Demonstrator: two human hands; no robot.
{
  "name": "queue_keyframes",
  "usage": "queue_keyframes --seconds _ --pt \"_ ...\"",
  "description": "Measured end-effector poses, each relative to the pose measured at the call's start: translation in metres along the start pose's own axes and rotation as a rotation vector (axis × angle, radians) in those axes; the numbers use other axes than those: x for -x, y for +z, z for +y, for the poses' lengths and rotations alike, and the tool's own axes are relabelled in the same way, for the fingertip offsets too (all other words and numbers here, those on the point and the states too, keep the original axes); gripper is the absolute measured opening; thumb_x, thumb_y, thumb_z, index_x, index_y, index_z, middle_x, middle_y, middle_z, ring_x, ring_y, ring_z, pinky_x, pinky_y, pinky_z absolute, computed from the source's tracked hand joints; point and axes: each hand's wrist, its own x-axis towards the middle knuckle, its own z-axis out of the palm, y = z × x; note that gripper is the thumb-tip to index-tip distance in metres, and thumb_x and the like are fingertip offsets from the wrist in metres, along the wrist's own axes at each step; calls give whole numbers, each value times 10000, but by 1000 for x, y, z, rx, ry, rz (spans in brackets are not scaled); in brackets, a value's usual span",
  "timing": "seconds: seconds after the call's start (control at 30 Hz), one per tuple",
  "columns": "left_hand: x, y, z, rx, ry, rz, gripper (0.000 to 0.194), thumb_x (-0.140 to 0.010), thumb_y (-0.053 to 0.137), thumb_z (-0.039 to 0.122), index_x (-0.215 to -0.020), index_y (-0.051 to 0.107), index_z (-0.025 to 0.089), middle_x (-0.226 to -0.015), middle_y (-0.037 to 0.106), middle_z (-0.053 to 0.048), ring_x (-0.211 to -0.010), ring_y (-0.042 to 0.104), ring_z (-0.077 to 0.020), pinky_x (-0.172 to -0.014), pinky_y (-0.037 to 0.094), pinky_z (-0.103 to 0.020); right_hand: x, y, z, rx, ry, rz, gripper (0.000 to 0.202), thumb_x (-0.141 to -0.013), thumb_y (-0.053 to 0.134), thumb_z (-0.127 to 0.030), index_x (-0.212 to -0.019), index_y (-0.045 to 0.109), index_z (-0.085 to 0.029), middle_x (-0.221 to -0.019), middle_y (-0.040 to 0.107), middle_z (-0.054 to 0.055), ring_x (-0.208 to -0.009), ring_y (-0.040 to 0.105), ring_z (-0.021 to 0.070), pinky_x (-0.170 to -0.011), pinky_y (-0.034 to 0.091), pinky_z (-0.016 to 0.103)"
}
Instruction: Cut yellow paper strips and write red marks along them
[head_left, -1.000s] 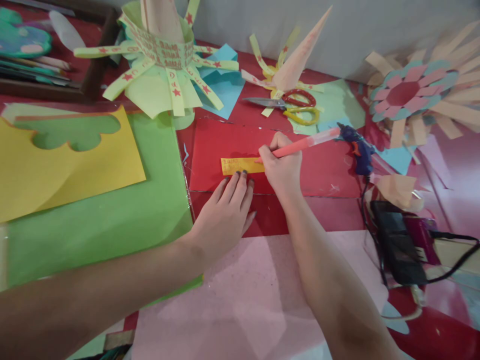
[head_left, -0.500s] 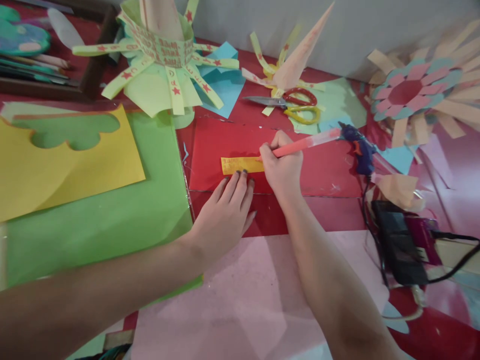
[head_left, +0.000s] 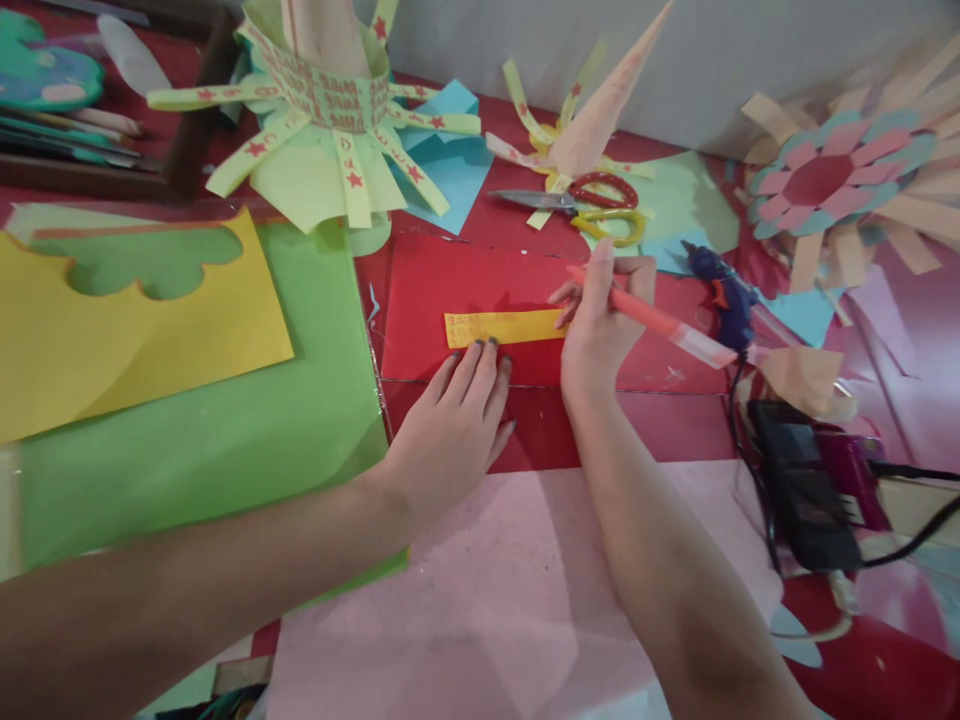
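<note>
A narrow yellow paper strip (head_left: 517, 328) lies on a red board (head_left: 435, 275), with small reddish writing at its left end. My left hand (head_left: 446, 430) rests flat, fingers stretched out, their tips at the strip's lower edge. Between the thumb and fingers of my right hand (head_left: 604, 330) is a red-orange pen (head_left: 660, 322). The pen is turned so its clear end points down to the right and its other end points up to the left. My right fingertips are over the strip's right end and hide it.
Scissors (head_left: 536, 200) lie behind the board, beside a paper cone (head_left: 600, 110). A glue gun (head_left: 720, 290) and black adapter (head_left: 802, 490) with cables sit right. Green sheets (head_left: 225, 440) and cut yellow paper (head_left: 187, 345) lie left. A paper flower (head_left: 885, 150) stands back right.
My right hand has lifted from the strip's middle and moved right. The pen has swung from pointing up-right to lying down-right. My left hand stays where it was.
</note>
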Motion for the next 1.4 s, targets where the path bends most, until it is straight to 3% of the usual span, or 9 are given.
queue_keyframes --seconds 0.1,0.33,0.47,0.6,0.8,1.13,1.4 --pt "0 0 -1 14 -2 -8 511 -923 329 284 -1317 383 -37 -1364 415 -250 -1268 398 -317 -1021 355 -428 3 4 -4 -40 44 -18 257 -864 416 -439 -719 335 -242 -586 381 -78 -347 386 44 -347 292 226" --pt "0 0 -1 4 5 12 495 -922 323 269 -1300 405 -40 -1352 429 -253 -1262 404 -319 -1023 354 -426 11 4 -13 -13 72 -312 290 -813 506 -467 -701 378 -232 -531 455 -73 -463 495 70 -459 404 234" --pt "-1 0 0 17 -1 7 495 -922 325 275 -1302 406 -31 -1349 434 -249 -1272 393 -320 -1031 345 -431 10 3 -12 -30 127 -414 353 -798 513 -489 -639 327 -234 -440 377 -103 -370 417 52 -405 356 223" --pt "0 -1 0 12 -2 8 494 -920 327 272 -1302 407 -31 -1344 439 -251 -1260 409 -323 -1024 355 -436 9 3 -8 33 122 -400 424 -802 497 -501 -567 271 -230 -421 312 -94 -351 349 52 -379 304 235" --pt "0 -1 0 -25 8 23 483 -916 330 265 -1280 437 -35 -1317 470 -246 -1233 439 -328 -1014 375 -426 9 2 -3 72 9 -484 397 -818 506 -393 -544 275 -223 -453 298 -84 -402 357 51 -440 351 228" --pt "1 -2 0 -32 11 18 477 -917 323 264 -1267 453 -33 -1303 483 -245 -1227 445 -328 -1012 377 -423 9 2 -6 117 9 -542 358 -824 491 -303 -551 275 -217 -446 281 -94 -403 337 48 -447 321 225" --pt "-1 -1 0 -50 20 35 484 -915 329 270 -1268 450 -39 -1303 484 -246 -1219 454 -329 -1005 385 -424 8 3 -4 146 -64 -462 360 -819 483 -261 -554 243 -219 -485 240 -80 -446 286 52 -465 298 225"
